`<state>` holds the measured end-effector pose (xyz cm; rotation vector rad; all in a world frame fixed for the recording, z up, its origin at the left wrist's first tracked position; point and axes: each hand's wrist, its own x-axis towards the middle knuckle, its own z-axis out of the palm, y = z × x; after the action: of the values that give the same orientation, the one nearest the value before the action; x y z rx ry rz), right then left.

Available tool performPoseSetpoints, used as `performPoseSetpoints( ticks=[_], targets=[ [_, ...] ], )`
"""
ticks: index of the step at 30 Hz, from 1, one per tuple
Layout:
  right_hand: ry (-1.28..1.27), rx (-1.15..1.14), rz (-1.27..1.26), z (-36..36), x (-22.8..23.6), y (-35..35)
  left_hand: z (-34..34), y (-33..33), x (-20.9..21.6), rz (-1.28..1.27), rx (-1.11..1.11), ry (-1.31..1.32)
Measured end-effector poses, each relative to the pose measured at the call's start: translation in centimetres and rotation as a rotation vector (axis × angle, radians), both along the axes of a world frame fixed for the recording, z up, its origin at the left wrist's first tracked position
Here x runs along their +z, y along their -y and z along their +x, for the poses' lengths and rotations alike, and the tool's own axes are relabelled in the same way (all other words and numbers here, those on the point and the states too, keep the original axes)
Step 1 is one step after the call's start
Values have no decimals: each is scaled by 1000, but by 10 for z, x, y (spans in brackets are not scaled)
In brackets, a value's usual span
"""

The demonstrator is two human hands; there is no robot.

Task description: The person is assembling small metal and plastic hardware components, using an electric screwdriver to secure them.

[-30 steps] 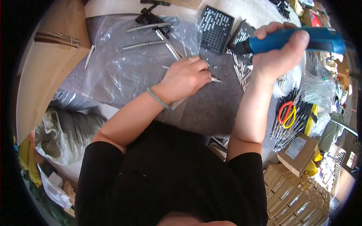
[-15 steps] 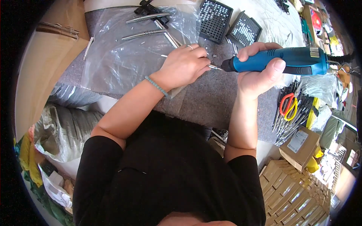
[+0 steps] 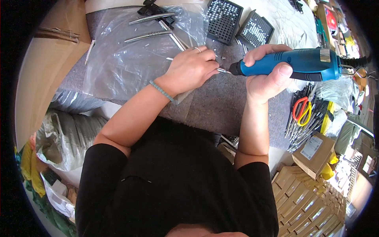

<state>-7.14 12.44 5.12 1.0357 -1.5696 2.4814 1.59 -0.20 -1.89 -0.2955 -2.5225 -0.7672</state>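
My right hand (image 3: 262,85) is wrapped round a blue electric screwdriver (image 3: 300,63), held nearly level, its black nose pointing left. The nose meets the slim metal piece (image 3: 222,70) pinched in the fingers of my left hand (image 3: 191,68); the exact contact is too small to make out. My left palm faces down and hides most of that piece. Beyond it, a straight metal tube (image 3: 177,42) lies on a clear plastic sheet (image 3: 110,71), with two curved metal bars (image 3: 152,18) and a black part (image 3: 149,8). Tiny screws lie by the fingertips.
Two black perforated trays (image 3: 224,36) with small metal parts stand at the back. Red-and-yellow-handled scissors (image 3: 301,110) rest on many thin dark rods at the right. A cardboard box (image 3: 316,154) stands nearer, above stacked brown boxes (image 3: 312,201). A large carton (image 3: 51,71) borders the left.
The screwdriver has shifted slightly left and its rear end has dipped a little. My left hand keeps its pinch, almost still.
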Motion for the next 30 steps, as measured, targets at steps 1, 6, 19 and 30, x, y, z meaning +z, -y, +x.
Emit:
performPoseSetpoints(
  ticks=[1, 6, 19, 30],
  targets=[
    [6, 10, 0, 0, 0, 0, 0, 0, 0, -6, 1, 7],
    [1, 21, -22, 0, -3, 0, 0, 0, 0, -9, 7, 23],
    [48, 73, -3, 6, -9, 3, 0, 0, 1, 14, 5, 21],
    [104, 60, 29, -2, 13, 2, -1, -2, 5, 37, 89, -79]
  ],
)
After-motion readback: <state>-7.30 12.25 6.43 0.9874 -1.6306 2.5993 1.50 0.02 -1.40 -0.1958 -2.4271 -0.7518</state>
